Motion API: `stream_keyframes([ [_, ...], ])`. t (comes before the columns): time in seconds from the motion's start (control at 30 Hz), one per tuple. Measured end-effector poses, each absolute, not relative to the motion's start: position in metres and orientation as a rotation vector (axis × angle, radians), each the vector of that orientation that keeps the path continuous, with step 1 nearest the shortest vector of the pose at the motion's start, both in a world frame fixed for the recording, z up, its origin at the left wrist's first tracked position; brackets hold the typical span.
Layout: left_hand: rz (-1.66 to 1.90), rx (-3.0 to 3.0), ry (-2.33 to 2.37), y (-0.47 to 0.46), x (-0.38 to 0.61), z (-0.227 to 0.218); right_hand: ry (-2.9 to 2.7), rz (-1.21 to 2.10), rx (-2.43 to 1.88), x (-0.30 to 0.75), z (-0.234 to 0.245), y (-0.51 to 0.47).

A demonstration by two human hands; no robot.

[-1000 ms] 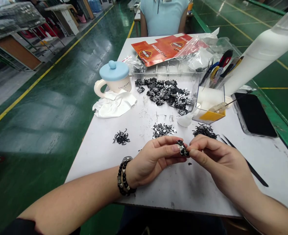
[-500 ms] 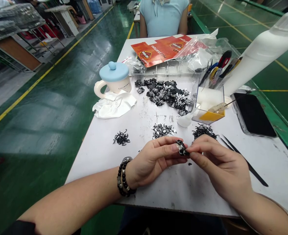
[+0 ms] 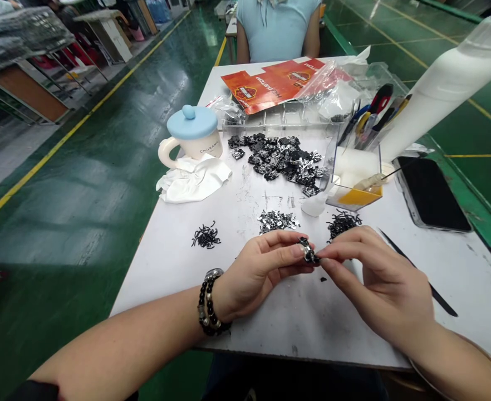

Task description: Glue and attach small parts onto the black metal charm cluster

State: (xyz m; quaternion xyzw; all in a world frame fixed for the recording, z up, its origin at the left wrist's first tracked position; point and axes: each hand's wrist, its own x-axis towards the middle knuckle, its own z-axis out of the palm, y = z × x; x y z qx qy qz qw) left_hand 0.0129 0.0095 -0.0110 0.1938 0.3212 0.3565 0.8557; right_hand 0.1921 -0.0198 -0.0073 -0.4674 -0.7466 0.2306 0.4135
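Note:
Between thumb and fingers, my left hand [image 3: 266,267] holds a small black-and-silver part [image 3: 309,252] above the table. My right hand [image 3: 379,278] is closed in a pinch at the part's right side; whether its fingertips grip the part itself or a tiny piece on it is hidden. Just beyond my hands lie a pile of small silver-and-black pieces [image 3: 276,221], a pile of thin black curved pieces [image 3: 206,236] on the left and a similar dark pile [image 3: 342,224] on the right. A tiny black piece [image 3: 323,279] rests below my fingertips.
A heap of black-and-silver parts [image 3: 283,156] lies farther back. Around it stand a lidded mug [image 3: 195,139] by a crumpled white cloth [image 3: 195,181], a tool holder [image 3: 356,178], a white bottle [image 3: 446,89] and a phone [image 3: 433,192]. Black tweezers [image 3: 441,301] lie beside my right hand.
My right hand has turned slightly, its knuckles rising and covering more of the tweezers. The left hand keeps its hold on the small part, nearly unmoved.

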Motion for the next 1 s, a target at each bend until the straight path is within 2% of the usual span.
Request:
stream_keyframes([
  [0.4, 0.722, 0.406, 0.694, 0.0087, 0.013, -0.0104, -2.009, 0.381, -1.158, 0.1958, -0.0055, -0.0168],
  [1.0, 0.711, 0.373, 0.643, 0.0086, 0.0131, -0.0114, -1.999, 0.307, -1.105, 0.1929, -0.0034, -0.0186],
])
